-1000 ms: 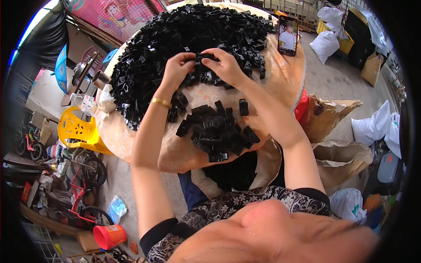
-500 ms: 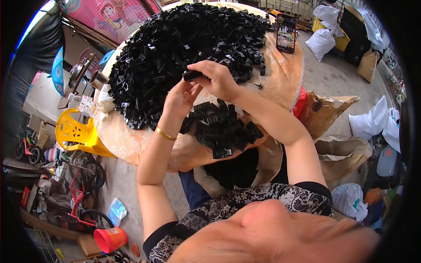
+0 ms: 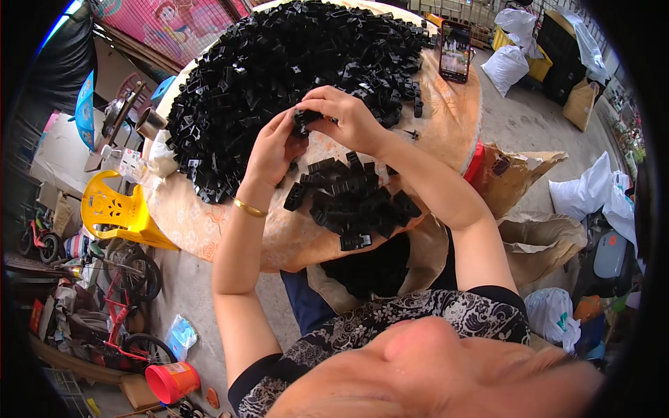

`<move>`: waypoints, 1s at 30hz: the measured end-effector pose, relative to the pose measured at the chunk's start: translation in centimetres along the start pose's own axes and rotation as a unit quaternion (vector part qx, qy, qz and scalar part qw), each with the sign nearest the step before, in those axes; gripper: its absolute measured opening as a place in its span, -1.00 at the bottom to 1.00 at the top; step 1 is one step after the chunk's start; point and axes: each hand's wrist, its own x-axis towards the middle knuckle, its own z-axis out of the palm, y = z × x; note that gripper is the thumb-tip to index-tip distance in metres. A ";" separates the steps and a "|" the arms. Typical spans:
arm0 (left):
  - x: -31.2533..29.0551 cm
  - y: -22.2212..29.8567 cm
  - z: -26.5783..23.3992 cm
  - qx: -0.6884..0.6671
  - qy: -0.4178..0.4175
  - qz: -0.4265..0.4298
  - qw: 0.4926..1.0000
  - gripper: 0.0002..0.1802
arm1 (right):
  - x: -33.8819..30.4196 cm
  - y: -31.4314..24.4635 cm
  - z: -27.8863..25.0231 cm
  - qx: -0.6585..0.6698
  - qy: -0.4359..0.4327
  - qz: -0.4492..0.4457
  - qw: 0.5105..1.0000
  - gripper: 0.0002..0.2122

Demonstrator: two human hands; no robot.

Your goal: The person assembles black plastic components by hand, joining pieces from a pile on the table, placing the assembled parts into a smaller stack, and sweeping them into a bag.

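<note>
Over the table, a small black plastic piece [image 3: 304, 121] is held between both hands; its details are partly hidden by the fingers. My left hand [image 3: 270, 153], with a gold bangle at the wrist, is closed on its left side. My right hand [image 3: 346, 120] pinches it from the right with thumb and fingers. Just beyond the hands spreads a large heap of black plastic pieces [image 3: 272, 63]. Nearer my body, below the right forearm, lies a smaller pile of black clip-like pieces [image 3: 359, 198].
A peach patterned cloth [image 3: 230, 233] covers the round table. A phone [image 3: 454, 52] stands at its far right. An open sack [image 3: 428, 258] with black contents sits against the near edge. A yellow chair [image 3: 125, 216] is at left, a cardboard box [image 3: 516, 177] at right.
My left hand has shifted slightly left and its fingers have risen to the black piece. The piece is turned differently between my hands. My right hand stays nearly in place.
</note>
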 end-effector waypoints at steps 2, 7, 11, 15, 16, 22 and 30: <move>0.1 0.2 -0.2 -0.047 -0.005 -0.050 0.998 -0.75 | 0.1 -0.1 -0.2 -0.034 -0.007 -0.027 0.999 -0.70; -0.1 0.9 0.0 -0.007 -0.026 -0.086 0.996 -0.73 | 0.1 0.0 -0.9 -0.093 -0.056 -0.077 0.991 -0.63; -0.1 0.9 0.1 0.046 -0.019 -0.101 0.994 -0.71 | -0.1 0.1 -1.0 -0.087 -0.080 -0.067 0.991 -0.64; 0.1 0.6 -0.4 0.036 -0.018 -0.106 0.994 -0.71 | -0.1 0.0 -1.0 -0.068 -0.102 -0.075 0.990 -0.64; -0.1 0.9 0.1 0.046 -0.024 -0.106 0.993 -0.71 | -0.2 0.0 -1.0 -0.098 -0.115 -0.074 0.986 -0.64; -0.3 0.9 -0.4 0.042 0.000 -0.124 0.991 -0.70 | 0.1 -0.4 -0.9 0.021 -0.126 -0.038 0.991 -0.69; -0.2 1.4 -0.1 0.037 -0.007 -0.127 0.991 -0.68 | -0.2 -0.3 -0.8 -0.097 -0.112 -0.054 0.988 -0.70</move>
